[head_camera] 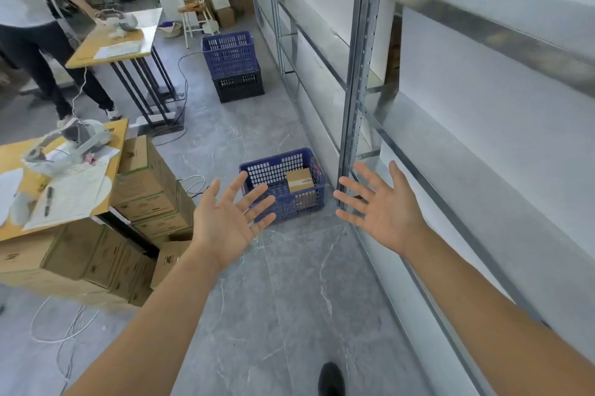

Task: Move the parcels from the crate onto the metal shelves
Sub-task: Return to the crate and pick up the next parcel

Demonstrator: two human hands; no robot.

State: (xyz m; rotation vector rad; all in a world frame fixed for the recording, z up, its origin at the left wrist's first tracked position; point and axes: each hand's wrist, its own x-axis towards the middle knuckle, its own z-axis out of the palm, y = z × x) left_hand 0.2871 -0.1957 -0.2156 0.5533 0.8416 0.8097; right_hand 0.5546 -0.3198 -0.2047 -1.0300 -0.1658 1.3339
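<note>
Left hand [225, 221] and right hand [383, 205], both empty with fingers fully spread, extend toward the blue crate [283, 183] at frame centre; one cardboard parcel [300, 180] lies inside, the crate standing beside the metal shelves [450, 125] at right, presumably for short transfers.

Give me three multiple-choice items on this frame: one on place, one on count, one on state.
1. Where does the near blue crate stand?
A. On the floor beside the metal shelves
B. On the wooden table
C. On a shelf

2. How many parcels show in that crate?
A. None
B. One
C. Four

3. What are the hands doing?
A. Both grip a parcel
B. Left hand holds the crate
C. Both are open and empty

Answers:
1. A, it sits on the grey floor next to the shelf post.
2. B, a single parcel lies inside.
3. C, the left hand and right hand have spread fingers and touch nothing.
</note>
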